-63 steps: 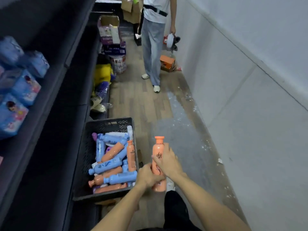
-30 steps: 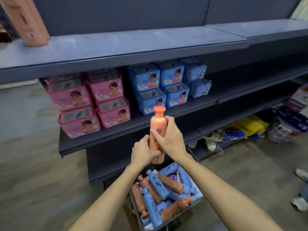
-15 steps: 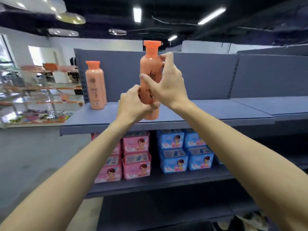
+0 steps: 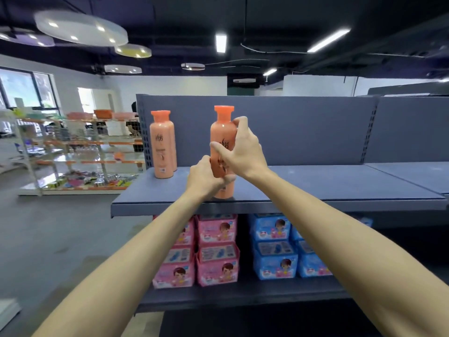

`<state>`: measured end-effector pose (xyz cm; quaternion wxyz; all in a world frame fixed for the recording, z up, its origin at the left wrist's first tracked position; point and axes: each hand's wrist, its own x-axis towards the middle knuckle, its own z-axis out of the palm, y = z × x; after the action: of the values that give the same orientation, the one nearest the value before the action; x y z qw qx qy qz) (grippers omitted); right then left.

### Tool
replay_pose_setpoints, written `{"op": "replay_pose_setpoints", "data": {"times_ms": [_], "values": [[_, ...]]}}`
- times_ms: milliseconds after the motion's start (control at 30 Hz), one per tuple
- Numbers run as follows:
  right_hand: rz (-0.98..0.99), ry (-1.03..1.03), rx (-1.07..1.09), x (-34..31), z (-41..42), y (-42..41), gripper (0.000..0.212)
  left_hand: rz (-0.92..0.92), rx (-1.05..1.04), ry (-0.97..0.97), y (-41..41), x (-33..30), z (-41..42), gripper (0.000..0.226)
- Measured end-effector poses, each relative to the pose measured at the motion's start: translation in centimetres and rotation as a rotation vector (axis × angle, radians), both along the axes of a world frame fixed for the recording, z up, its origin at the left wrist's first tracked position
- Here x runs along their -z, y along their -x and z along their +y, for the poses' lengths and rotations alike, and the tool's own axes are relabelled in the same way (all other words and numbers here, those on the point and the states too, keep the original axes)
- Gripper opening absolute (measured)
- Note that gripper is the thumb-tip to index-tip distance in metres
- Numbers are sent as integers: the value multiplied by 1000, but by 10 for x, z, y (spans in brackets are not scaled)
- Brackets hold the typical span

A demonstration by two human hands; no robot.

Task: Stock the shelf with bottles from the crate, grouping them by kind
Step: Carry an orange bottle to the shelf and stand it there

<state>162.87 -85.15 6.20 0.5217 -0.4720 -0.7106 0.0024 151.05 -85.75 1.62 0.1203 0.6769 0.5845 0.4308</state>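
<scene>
bottle (image 4: 222,147), orange, upright at the front edge of the top shelf (image 4: 315,186); your right hand (image 4: 243,152) wraps its middle and your left hand (image 4: 204,178) grips its base, probably steadying it for set-down. two matching orange bottles (image 4: 162,144) stand well apart to its left, marking the group. pink boxes (image 4: 216,251) and blue boxes (image 4: 274,254) sit below, clear of the path.

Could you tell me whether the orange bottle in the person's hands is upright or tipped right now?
Upright: the orange bottle has its cap on top and its base at the top shelf, gripped by both hands.
</scene>
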Motion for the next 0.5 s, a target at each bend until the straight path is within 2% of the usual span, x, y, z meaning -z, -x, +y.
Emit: {"op": "replay_pose_setpoints", "data": {"times_ms": [500], "values": [[-39,71,-128,7,72,138,60,-25,-168,63,126,7,51,63]]}}
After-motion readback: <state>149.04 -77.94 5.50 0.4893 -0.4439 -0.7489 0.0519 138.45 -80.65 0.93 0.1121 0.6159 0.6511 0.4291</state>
